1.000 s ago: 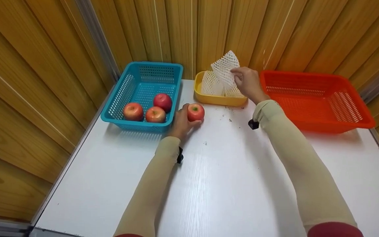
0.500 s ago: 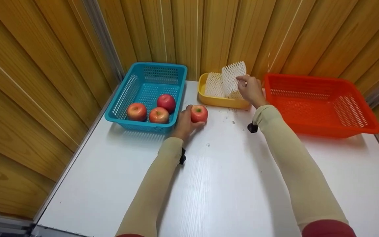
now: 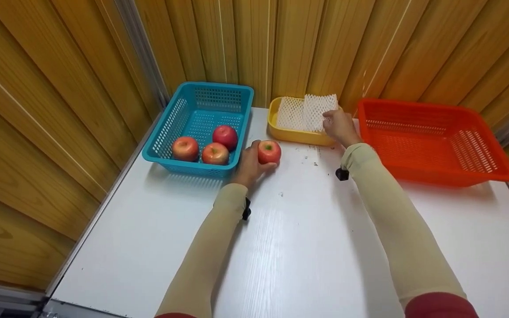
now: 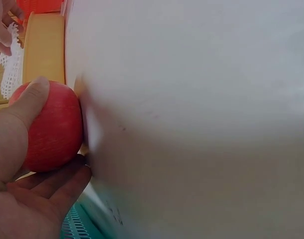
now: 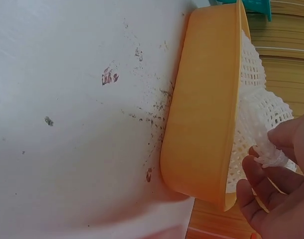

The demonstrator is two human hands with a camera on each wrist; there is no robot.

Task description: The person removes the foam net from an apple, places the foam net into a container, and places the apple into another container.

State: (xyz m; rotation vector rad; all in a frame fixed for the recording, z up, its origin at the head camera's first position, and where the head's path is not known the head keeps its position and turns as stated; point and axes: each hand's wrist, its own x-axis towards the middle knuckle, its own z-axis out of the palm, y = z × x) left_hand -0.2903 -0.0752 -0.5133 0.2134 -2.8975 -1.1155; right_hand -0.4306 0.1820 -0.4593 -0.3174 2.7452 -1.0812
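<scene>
My left hand grips a red apple on the white table, just right of the blue basket. In the left wrist view the thumb lies over the apple and the fingers reach under it. My right hand pinches a white foam fruit net by its edge, over the yellow tub. Between thumb and fingers the net is bunched up in the right wrist view. Beside it in the tub lies another foam net.
Three apples sit in the near part of the blue basket. A red-orange basket stands at the right. Wooden panels rise behind the table, which has dark specks near the tub.
My right hand has lowered the foam net from above the tub down into it. The left hand keeps its grip on the apple in the same spot; the head view has shifted slightly.
</scene>
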